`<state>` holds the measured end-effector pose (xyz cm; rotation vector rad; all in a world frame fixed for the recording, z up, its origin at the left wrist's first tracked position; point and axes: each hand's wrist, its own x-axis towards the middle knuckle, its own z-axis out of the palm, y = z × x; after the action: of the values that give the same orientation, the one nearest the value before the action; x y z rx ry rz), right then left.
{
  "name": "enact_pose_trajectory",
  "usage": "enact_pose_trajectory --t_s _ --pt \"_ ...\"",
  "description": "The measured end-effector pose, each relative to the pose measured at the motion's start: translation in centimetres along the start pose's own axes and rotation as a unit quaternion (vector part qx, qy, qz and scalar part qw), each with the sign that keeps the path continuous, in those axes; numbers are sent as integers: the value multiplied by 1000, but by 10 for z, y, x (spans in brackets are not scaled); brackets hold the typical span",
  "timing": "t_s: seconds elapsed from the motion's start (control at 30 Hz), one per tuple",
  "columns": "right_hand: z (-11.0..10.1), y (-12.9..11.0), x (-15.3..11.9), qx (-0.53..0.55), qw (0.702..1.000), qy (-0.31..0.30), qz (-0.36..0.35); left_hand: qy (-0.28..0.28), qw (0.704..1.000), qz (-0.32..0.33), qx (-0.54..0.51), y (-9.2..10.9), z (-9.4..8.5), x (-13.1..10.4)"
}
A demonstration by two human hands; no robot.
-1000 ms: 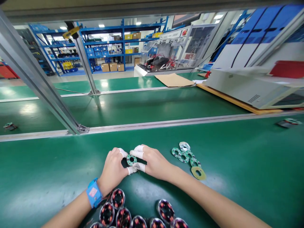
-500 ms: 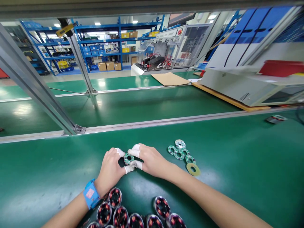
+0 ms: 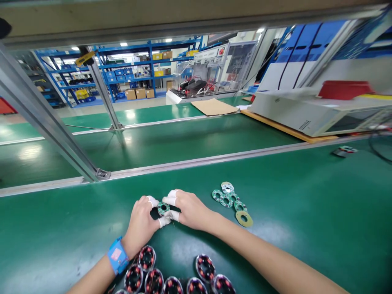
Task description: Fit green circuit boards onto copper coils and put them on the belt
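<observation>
Between both hands, a small ring-shaped green circuit board [image 3: 163,208] is held just over the green bench. My left hand [image 3: 143,218] grips its left side, with white covers on the fingertips and a blue band on the wrist. From the right, my right hand [image 3: 187,208] pinches the ring's other edge, also with white fingertip covers. What lies under the ring is hidden. Several ring boards [image 3: 226,200] lie in an overlapping group to the right, with a yellowish ring [image 3: 244,219] at their near end. Several round coil parts [image 3: 154,281] stand near the bottom edge.
A metal post [image 3: 52,118] rises at the left, from a metal rail [image 3: 183,163] crossing behind the hands. At the right are a grey machine housing [image 3: 281,110], a small part [image 3: 345,151] and a black cable. Brown cardboard [image 3: 214,107] lies farther back.
The camera view has shifted slightly, so the bench items appear a little to the left. Both hands keep nearly the same hold on the ring board.
</observation>
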<state>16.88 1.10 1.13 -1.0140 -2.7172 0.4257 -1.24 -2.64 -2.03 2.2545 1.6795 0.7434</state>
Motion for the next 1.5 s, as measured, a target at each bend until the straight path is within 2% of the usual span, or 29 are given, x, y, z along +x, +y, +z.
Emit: enact_pose_trajectory --t_s 0.17,0.47,0.63,0.73,0.83,0.97,1.1,1.3,1.4,1.5 --pt "-1 0 4 100 994 36 -18 9 1000 11 0 -2 1 0" --pt "-5 -6 14 90 996 16 -18 14 1000 23 6 -4 3 0" --pt "0 -4 11 150 988 31 -7 9 1000 9 19 -2 3 0" --pt "1 -1 10 196 980 37 -9 -12 1000 0 17 1 -3 0" --pt "2 0 10 213 976 43 -8 -41 999 15 -11 4 -17 1" --pt "2 0 10 219 975 44 -7 -40 997 54 -44 5 -33 -1" --pt "2 -2 10 218 975 48 -8 -30 991 124 -34 6 -33 -3" --pt "6 5 10 283 958 26 -17 -54 967 243 43 7 -33 -1" --pt "10 13 9 350 936 1 -14 -33 950 298 88 6 -37 1" --pt "15 16 7 359 933 6 0 -2 932 340 123 3 -37 2"
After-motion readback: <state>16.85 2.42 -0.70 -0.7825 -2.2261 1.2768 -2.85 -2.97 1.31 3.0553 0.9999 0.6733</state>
